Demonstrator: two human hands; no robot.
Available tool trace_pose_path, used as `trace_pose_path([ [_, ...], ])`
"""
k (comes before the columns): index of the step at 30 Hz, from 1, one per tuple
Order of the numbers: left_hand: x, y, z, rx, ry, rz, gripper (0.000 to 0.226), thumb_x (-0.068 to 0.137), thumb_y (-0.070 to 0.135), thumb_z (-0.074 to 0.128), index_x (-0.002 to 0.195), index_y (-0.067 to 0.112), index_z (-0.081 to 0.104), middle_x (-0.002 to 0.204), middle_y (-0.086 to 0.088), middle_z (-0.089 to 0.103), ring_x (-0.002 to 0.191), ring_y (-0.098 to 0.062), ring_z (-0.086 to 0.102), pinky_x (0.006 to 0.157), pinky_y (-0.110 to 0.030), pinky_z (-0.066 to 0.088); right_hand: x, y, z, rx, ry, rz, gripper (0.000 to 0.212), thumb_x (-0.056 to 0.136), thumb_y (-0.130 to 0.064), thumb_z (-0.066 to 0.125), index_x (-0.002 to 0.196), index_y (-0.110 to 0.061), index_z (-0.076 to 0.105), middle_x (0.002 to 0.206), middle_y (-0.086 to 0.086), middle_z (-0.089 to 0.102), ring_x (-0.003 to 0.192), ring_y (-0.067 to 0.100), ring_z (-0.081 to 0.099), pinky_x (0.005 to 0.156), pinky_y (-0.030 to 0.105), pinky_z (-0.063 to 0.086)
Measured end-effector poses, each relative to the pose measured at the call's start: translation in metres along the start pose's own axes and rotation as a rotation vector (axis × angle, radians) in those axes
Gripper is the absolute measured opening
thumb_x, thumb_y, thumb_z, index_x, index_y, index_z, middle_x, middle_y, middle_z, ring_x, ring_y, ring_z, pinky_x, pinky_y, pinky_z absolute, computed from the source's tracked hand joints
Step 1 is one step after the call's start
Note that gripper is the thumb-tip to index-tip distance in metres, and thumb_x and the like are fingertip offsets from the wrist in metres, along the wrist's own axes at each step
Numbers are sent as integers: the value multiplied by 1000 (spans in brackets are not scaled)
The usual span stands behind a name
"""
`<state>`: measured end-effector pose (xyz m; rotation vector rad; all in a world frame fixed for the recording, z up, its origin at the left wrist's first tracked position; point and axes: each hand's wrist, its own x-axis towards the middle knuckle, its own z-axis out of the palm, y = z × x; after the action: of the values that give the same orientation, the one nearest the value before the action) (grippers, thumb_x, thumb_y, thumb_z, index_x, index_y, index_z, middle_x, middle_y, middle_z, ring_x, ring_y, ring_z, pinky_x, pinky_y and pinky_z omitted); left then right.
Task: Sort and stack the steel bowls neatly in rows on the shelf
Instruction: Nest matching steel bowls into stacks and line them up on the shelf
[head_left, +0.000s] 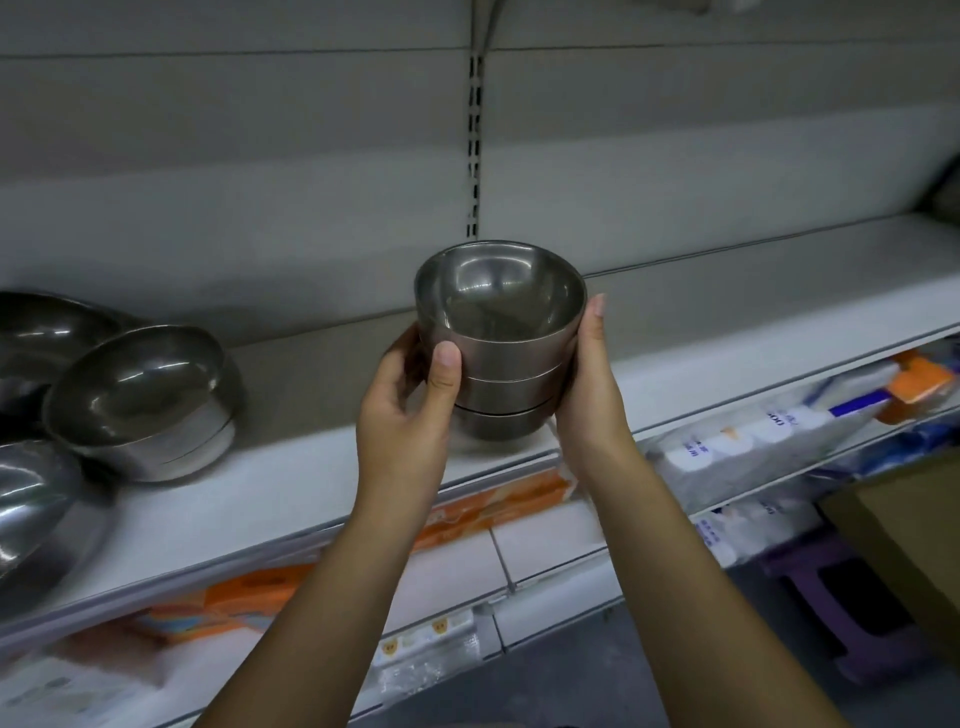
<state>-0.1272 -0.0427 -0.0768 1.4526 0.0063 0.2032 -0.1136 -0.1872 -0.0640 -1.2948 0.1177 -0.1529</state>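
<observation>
Holding the stack of small bowls (506, 358) between both palms, you have your left hand (410, 410) wrapped on its near-left side, thumb up the wall, and your right hand (589, 395) flat against the right side, fingers closed onto the steel. It stands upright, base at or just above the front of the shelf (727, 332); contact is unclear. Bare shelf lies behind and to the right; the larger bowls (140, 400) sit well apart to the left, so neither hand is nearer
</observation>
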Motion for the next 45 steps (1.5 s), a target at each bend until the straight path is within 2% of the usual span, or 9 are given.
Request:
trace_pose_path([
  [7,-13,-9,116,-39,-103,-15,53,78,65,68,121,34,68,121,14,74,117,-4,66,107,-45,52,9,-35,-112,-25,112,-18,78,79,-84,33,134,-36,62,135,-12,64,130,6,54,113,34,41],
  [11,-24,-22,192,-60,-169,-40,73,73,69,69,133,28,65,126,11,72,120,-6,65,107,-45,52,11,-55,-190,-36,192,-4,80,80,-79,32,140,-32,57,138,-13,62,128,2,55,109,28,41],
  [17,-47,-43,297,-63,-271,-44,74,73,68,68,133,25,66,122,10,74,118,-6,67,107,-45,52,9,-75,-301,-103,342,-22,55,100,-65,22,137,-38,52,113,-27,63,103,-12,56,90,17,44],
  [21,-55,-51,350,-69,-356,-73,69,73,68,70,129,27,68,119,10,75,116,-8,68,105,-45,54,4,-89,-353,-107,423,-9,69,96,-73,25,148,-33,48,145,-9,56,133,8,50,112,33,38],
  [25,-54,-56,397,-67,-431,-103,69,79,67,74,129,21,67,118,7,76,113,-11,70,104,-49,54,10,-106,-392,-99,492,42,85,85,-86,32,151,-33,43,149,-9,51,138,11,44,117,37,33],
  [28,-46,-61,426,-59,-467,-129,68,73,68,72,123,22,69,116,5,76,111,-16,71,100,-50,56,22,-113,-420,-113,562,-3,69,94,-75,30,148,-33,45,122,-27,56,113,-9,50,100,21,38],
  [34,-9,-67,482,-88,-529,-139,65,70,62,72,119,20,69,105,11,77,103,-9,72,87,-35,61,69,-126,-460,-91,557,-13,64,98,-71,28,143,-33,53,135,-16,60,110,-9,55,83,15,42],
  [40,43,-66,541,-9,-575,-57,68,63,82,72,107,29,72,106,9,76,104,-9,72,95,-49,59,128,-143,-494,-95,647,-49,90,75,-92,32,148,-40,44,144,-15,54,128,3,50,100,28,39],
  [45,68,-70,577,55,-611,-19,73,64,84,70,110,28,71,108,12,76,105,-8,72,95,-51,58,153,-147,-519,-45,691,-45,72,94,-76,28,151,-35,43,147,-16,49,130,3,45,102,23,35],
])
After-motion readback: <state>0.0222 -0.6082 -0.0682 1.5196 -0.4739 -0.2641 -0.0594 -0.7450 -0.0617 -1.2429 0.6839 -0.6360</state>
